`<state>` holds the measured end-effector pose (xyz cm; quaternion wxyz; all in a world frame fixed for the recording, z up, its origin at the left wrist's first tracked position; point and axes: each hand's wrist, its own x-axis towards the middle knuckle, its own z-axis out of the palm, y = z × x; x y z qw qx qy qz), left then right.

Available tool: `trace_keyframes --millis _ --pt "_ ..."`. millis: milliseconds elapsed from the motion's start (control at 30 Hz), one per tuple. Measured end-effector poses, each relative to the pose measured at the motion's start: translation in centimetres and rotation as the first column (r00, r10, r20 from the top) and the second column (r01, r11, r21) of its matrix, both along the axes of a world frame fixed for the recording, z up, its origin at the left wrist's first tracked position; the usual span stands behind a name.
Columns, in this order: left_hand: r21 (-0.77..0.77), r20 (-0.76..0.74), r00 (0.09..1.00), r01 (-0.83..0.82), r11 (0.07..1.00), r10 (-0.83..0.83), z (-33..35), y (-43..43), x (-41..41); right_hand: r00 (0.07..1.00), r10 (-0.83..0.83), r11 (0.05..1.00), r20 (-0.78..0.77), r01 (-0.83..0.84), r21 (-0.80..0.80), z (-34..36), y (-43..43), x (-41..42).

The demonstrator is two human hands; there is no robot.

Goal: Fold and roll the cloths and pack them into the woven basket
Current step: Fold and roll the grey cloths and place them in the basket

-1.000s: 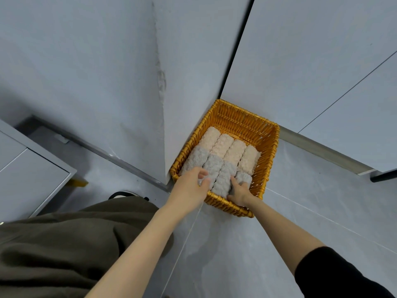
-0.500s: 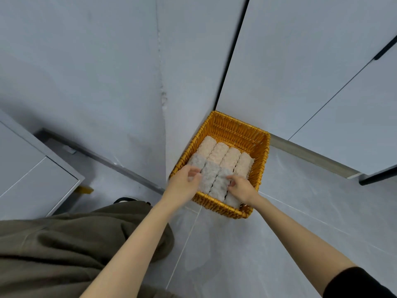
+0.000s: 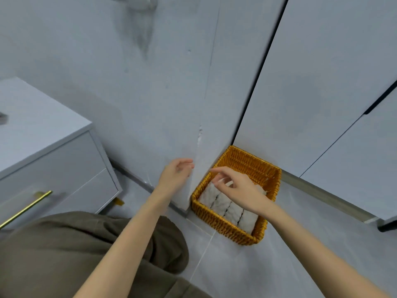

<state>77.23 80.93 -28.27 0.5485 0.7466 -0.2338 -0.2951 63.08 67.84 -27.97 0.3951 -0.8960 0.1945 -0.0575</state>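
Observation:
The orange woven basket [image 3: 225, 226] stands on the floor in the corner between a wall and cabinet doors. Several rolled grey cloths [image 3: 227, 208] lie side by side in its near half; the rolls behind them are mostly hidden by my right hand. My right hand [image 3: 238, 187] hovers above the basket, fingers loosely spread, holding nothing. My left hand [image 3: 176, 174] is raised to the left of the basket in front of the wall, fingers relaxed and empty.
A white drawer cabinet [image 3: 49, 151] with a gold handle [image 3: 25, 208] stands at the left. My knee in olive trousers [image 3: 90, 250] fills the lower left. Tall white cabinet doors [image 3: 322, 87] rise behind the basket. Grey tiled floor [image 3: 290, 265] lies to the right.
Both hands have lifted off the rolled cloths and out of the basket. The view has pulled back and upward, so the basket looks smaller and lower.

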Motion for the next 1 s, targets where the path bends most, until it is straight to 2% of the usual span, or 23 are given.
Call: trace_keyframes --millis 267,567,733,867,1000 --pt "-0.141 0.085 0.969 -0.218 0.966 0.231 8.4 8.5 5.4 0.973 0.161 0.987 0.166 -0.157 -0.042 8.2 5.8 7.5" --pt "-0.266 0.185 0.837 -0.462 0.846 0.515 15.2 21.7 12.0 0.902 0.328 0.942 0.282 -0.334 -0.028 14.5 14.2 18.2" --pt "-0.273 0.232 0.724 -0.593 0.758 0.650 14.9 28.4 14.9 0.857 0.449 0.892 0.253 -0.446 -0.074 15.2 19.9 23.8" --pt "-0.202 0.287 0.647 -0.680 0.705 0.706 12.6 32.2 17.2 0.830 0.520 0.854 0.203 -0.504 -0.127 14.1 23.3 27.6" --pt "-0.106 0.280 0.598 -0.758 0.644 0.751 9.9 34.5 19.5 0.810 0.568 0.820 0.145 -0.543 -0.181 11.9 25.6 31.1"
